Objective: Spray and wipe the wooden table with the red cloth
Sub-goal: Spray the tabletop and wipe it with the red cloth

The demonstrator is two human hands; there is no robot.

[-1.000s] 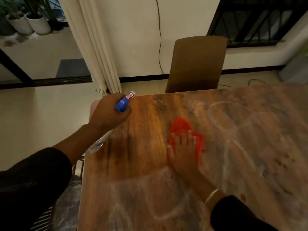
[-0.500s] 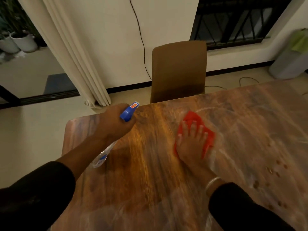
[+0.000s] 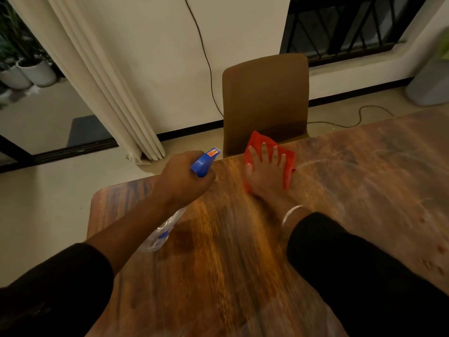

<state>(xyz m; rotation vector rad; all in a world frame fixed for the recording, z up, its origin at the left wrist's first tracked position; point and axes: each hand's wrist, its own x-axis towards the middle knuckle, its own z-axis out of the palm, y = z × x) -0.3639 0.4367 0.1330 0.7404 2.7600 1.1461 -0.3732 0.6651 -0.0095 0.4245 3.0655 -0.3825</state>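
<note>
R hand (image 3: pixel 264 173) splayed flat on crumpled red cloth (image 3: pixel 289 164); L hand (image 3: pixel 184 181) fisted round clear spray bottle (image 3: pixel 205 161).

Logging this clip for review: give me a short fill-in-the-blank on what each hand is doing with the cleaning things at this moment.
1. The left hand grips a spray bottle whose head is coloured ____.
2. The right hand lies flat, fingers spread, on the ____.
3. The cloth sits at the table edge nearest the ____.
4. A bangle circles the ____ wrist.

Missing words: blue; cloth; chair; right
</note>
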